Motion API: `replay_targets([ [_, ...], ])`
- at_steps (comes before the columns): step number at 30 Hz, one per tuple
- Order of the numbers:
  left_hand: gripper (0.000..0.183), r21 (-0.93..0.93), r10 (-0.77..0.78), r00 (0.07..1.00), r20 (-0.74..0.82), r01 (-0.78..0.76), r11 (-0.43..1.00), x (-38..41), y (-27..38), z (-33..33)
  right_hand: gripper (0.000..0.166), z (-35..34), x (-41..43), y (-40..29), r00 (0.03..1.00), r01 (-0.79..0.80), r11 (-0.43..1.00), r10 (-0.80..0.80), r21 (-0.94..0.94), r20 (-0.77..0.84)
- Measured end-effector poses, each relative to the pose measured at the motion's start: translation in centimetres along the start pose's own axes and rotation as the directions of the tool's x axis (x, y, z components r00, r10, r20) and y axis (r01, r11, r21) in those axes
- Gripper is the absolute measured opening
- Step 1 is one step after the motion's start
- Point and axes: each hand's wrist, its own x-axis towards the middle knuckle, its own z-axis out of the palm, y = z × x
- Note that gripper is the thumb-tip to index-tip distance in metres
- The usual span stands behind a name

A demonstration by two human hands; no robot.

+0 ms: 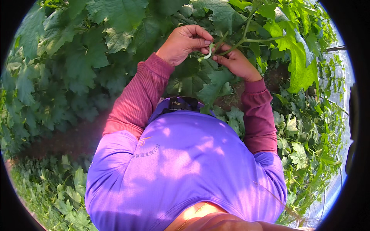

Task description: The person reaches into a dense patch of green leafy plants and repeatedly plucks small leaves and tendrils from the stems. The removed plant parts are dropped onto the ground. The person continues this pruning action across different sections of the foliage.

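In the head view, both my hands are raised together at the top centre, among the stems of a leafy vine. A small pale green curved shoot or young fruit (207, 55) lies between them. The thumb and index finger of my left hand (186, 42) pinch at its upper end. My right hand (235, 62) is just to the right, its thumb near the shoot and its other fingers partly hidden behind the green vine stem (238, 43). Whether the right fingers grip the stem or the shoot cannot be told.
Large lobed leaves (115, 14) crowd the left and top. A bright leaf (303, 66) hangs at the right. More vines (312, 144) stand beside translucent sheeting (347, 69). Bare soil (69, 138) shows at the left. A black buckle (182, 104) sits at my waist.
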Motion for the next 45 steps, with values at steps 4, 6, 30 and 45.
replay_targets([
  [4,0.024,-0.195,0.225,0.974,-0.040,-0.228,0.954,1.0,2.1,-0.1,0.030,1.3,-0.6,-1.1,0.999,0.045,0.999,-0.045,0.024,-0.028],
  [6,0.048,-0.102,0.341,0.927,-0.154,-0.358,0.928,1.4,2.7,-1.1,0.029,1.0,-0.9,-0.6,0.999,0.036,0.997,-0.038,-0.062,-0.035],
  [30,0.071,0.876,-0.283,0.838,0.467,-0.395,0.278,-3.4,-9.6,2.1,0.022,-2.1,-7.3,1.5,0.827,-0.302,0.947,0.203,-0.111,-0.524],
  [45,0.022,0.431,0.332,0.936,0.118,-0.350,0.832,10.2,14.5,14.1,0.033,-0.7,-4.1,7.8,0.804,-0.355,0.828,0.033,-0.434,-0.594],
])
